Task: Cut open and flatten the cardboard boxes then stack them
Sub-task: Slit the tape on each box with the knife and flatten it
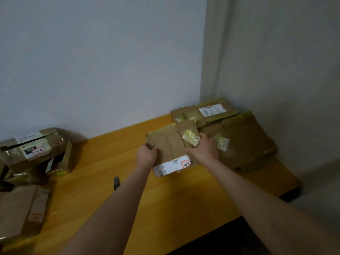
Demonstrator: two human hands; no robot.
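Both hands hold 1 flattened box (169,144) above the far right part of the yellow wooden table (103,162). The left hand (147,153) grips the box's left edge, fingers curled over it and thumb on top. The right hand (205,150) grips the right edge, with its thumb lying across the upper face and its fingers past the edge, so their tips are hidden. The box is pressed flat, brown, streaked with yellowish tape, and carries a white shipping label (173,166) at its near end. Its right side overlaps the stack of flattened boxes (244,140) in the table's far right corner; whether it touches that stack cannot be told. The stack lies flat against the corner of the walls, with a white label (211,109) on the top piece at the back.

At the left end of the table, well apart from the hands, stands a taped box (33,150) not yet flattened. It has a dark slit across its top and a side flap hanging open; the inside is dark and any contents cannot be made out. Nearer the camera lies a second brown box (20,210), closed. A small dark tool (116,183) lies on the table just beside the left forearm.
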